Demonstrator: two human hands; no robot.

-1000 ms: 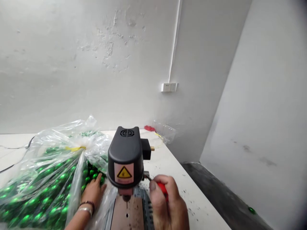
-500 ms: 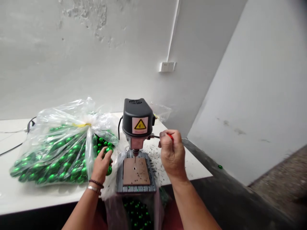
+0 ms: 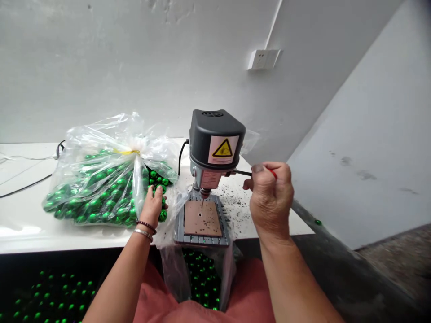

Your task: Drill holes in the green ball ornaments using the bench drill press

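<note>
Several shiny green balls (image 3: 163, 215) show at the mouth of a clear plastic bag (image 3: 97, 190), tied round with a yellow band. At that mouth my left hand (image 3: 152, 206) reaches among the balls, its thumb and fingers apart; some fingertips are hidden. My right hand (image 3: 271, 197) is closed round the red-ended lever (image 3: 243, 172) of a small black drill press (image 3: 215, 139). Under its chuck, the thin bit (image 3: 202, 202) points down at a brown square board (image 3: 202, 226) with a small hole, lying on the slotted metal base (image 3: 180, 226).
Dark shavings (image 3: 237, 208) are scattered over the white table (image 3: 20, 224) right of the press. Below the table edge, an open plastic bag (image 3: 177, 273) holds many green balls, and more lie at lower left. One ball (image 3: 318, 222) is on the floor. Cables run along the left.
The view has shifted, so the press and bag appear higher and further right. My left hand, earlier with a ball at its fingertips, is now in among the balls; my right stays on the lever.
</note>
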